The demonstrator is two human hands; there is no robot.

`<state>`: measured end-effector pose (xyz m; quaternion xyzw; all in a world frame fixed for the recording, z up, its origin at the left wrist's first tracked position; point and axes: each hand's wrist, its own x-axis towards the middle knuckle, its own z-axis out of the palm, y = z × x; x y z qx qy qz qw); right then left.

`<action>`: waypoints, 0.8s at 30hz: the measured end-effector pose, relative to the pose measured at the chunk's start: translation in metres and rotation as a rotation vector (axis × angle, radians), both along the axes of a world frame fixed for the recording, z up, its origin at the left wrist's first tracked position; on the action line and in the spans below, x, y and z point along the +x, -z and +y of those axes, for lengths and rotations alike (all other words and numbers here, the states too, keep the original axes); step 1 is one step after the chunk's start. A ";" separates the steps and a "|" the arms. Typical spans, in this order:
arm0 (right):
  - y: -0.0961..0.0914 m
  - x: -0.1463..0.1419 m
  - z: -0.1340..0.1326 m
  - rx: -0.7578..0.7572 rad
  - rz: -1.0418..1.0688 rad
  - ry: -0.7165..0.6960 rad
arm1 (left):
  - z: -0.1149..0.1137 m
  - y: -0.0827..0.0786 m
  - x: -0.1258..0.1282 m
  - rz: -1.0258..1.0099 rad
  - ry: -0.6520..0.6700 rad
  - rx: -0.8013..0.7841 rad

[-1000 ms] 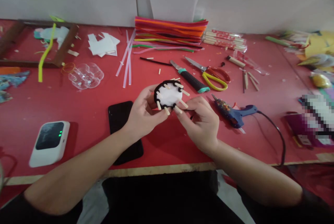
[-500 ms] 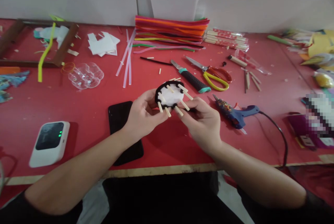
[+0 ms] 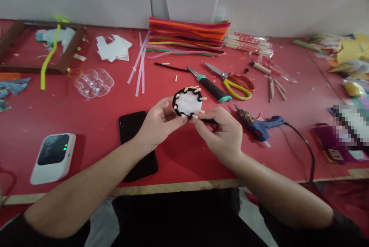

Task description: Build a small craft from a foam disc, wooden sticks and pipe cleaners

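A small round craft basket [image 3: 188,103] has a white disc for its base, short pale wooden sticks standing around the edge, and fuzzy black pipe cleaner woven between them. My left hand [image 3: 155,126] grips its left side, thumb at the near edge and fingers behind. At the near right edge, my right hand [image 3: 223,133] pinches the black pipe cleaner [image 3: 211,121], whose loose end runs back under the fingers. Part of that strand is hidden by the hand. Beneath my left wrist, a black phone [image 3: 141,166] lies on the red table [image 3: 184,162].
A blue glue gun [image 3: 261,126] with a cord lies right of my right hand. Beyond the basket are a utility knife [image 3: 213,87], scissors [image 3: 238,85] and a stack of coloured pipe cleaners [image 3: 187,33]. A white hotspot device [image 3: 54,158] and a clear plastic tray [image 3: 94,83] sit left.
The basket has tilted so its sticks point more toward the camera and spread outward around the disc. Both hands keep their holds, with the right fingers shifted slightly along the near edge.
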<state>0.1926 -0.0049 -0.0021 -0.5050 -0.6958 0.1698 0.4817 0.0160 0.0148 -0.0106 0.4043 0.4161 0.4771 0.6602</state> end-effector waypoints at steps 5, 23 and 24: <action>-0.001 0.002 0.000 -0.064 0.033 0.006 | -0.004 -0.005 -0.001 0.051 0.000 0.084; -0.005 0.002 -0.003 -0.103 0.047 -0.017 | -0.008 0.000 -0.006 0.509 -0.040 0.484; -0.005 0.002 -0.004 -0.089 0.034 -0.021 | -0.007 -0.001 -0.006 0.521 -0.032 0.485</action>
